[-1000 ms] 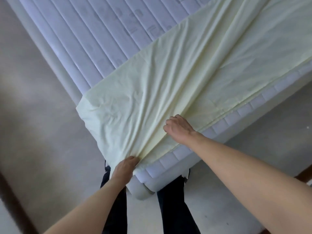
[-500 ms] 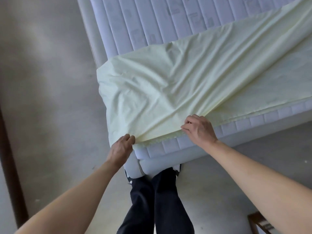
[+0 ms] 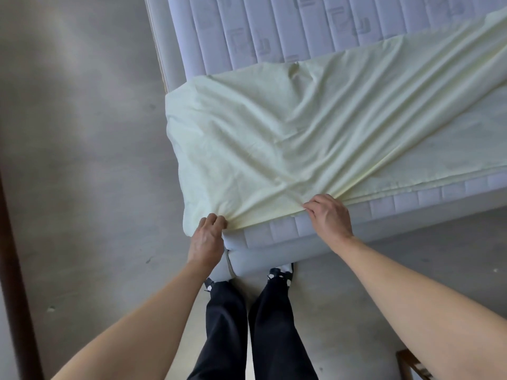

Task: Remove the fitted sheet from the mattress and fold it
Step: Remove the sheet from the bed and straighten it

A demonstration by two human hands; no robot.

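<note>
A pale yellow fitted sheet (image 3: 288, 138) lies wrinkled over the near part of a white quilted mattress (image 3: 269, 31), whose far half is bare. The sheet's left side hangs over the mattress's left edge. My left hand (image 3: 207, 239) grips the sheet's hem at the near left corner. My right hand (image 3: 329, 215) pinches the bunched hem along the near edge, further right, where folds fan out from my fingers. The mattress's side panel (image 3: 384, 207) shows below the hem.
The grey padded bed frame (image 3: 274, 256) runs along the near edge, touching my legs in dark trousers (image 3: 247, 325). Grey floor (image 3: 82, 160) lies to the left and below. A dark wooden strip (image 3: 13, 270) stands far left; a wooden piece (image 3: 411, 366) at bottom right.
The view has swung so the bed's corner sits more squarely before me. Both hands keep hold of the hem, and the sheet has gathered more wrinkles toward my right hand.
</note>
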